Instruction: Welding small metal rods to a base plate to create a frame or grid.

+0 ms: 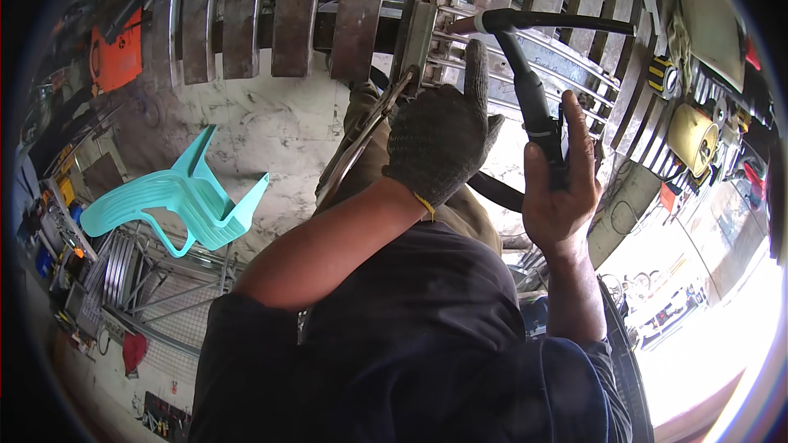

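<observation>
My right hand (pixel 566 189) is bare and curved around the black handle of a TIG welding torch (pixel 528 86). The thumb lies on one side and the stretched fingers on the other. The torch head has a pinkish cup pointing left and a long black cap to the right, over a frame of shiny metal tubes (pixel 492 53). My left hand (pixel 443 135), in a dark grey knitted glove, is beside that frame. Its index finger points away from me and its thumb stands apart; the other fingers are mostly hidden. Just left of the glove is a worn metal clamp-like bar (pixel 361 139).
The frame rests on a bench of dark steel slats (pixel 295 16). An orange case (pixel 117 53) is at the far left, a turquoise plastic chair (pixel 185 197) below it. To the right are a tape measure (pixel 663 76) and a yellow roll (pixel 694 138). Metal racking (pixel 123 275) stands lower left.
</observation>
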Motion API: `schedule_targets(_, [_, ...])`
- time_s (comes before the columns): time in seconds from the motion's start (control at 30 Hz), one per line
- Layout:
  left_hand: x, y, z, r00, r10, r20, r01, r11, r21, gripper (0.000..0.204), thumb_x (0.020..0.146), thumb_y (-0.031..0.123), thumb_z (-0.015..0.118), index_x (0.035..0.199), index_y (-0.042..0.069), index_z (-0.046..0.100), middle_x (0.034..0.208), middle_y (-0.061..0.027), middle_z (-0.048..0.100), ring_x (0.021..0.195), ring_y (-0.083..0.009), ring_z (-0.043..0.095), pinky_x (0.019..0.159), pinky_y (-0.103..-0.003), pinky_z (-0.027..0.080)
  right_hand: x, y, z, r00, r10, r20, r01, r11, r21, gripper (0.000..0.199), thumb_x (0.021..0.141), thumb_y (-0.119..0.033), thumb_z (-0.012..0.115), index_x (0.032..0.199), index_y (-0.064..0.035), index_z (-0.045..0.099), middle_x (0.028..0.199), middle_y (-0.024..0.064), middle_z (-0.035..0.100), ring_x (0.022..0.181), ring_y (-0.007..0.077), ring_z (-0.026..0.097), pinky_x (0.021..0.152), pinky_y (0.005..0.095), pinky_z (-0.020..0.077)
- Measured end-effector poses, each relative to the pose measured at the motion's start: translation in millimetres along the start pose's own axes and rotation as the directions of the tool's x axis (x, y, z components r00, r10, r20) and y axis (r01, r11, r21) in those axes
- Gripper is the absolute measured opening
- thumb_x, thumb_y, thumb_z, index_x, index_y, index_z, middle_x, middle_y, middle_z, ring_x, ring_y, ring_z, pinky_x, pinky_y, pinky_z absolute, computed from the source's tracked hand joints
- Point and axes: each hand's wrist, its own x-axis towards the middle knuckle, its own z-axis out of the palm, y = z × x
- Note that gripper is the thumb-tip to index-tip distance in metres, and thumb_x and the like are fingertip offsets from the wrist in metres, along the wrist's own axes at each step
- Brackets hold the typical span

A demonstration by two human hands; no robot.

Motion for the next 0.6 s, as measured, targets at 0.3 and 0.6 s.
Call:
schedule_targets(0.3, [5, -6, 14, 0.998, 0.052, -0.022, -0.052, 0.998, -0.043, 0.033, 0.09, 0.029, 0.067, 0.103, -0.002, 0.068, 0.074, -0.014, 0.067, 0.067, -0.0273, 0.069, 0.052, -0.043, 0.054, 6, 5, 5, 1.0, 0.002, 0.028, -0.003, 1.0, 0.016, 0.063, 0.096, -0.004, 0.065, 0.155, 0.0002, 0.043, 0.147, 0.0245, 0.058, 0.127, 0.0356, 0.064, 0.1, 0.0392, 0.0565])
schedule_targets(0.6, [6, -9, 20, 0.995, 0.095, -0.029, -0.095, 0.995, -0.016, 0.034, 0.084, 0.017, 0.066, 0.11, -0.006, 0.066, 0.069, -0.0121, 0.066, 0.061, -0.0262, 0.068, 0.048, -0.042, 0.053, 14, 2, 5, 0.998, -0.014, 0.058, 0.014, 1.0, 0.001, 0.062, 0.097, -0.002, 0.064, 0.155, -0.0001, 0.043, 0.145, 0.0234, 0.06, 0.121, 0.0328, 0.069, 0.093, 0.0369, 0.0591])
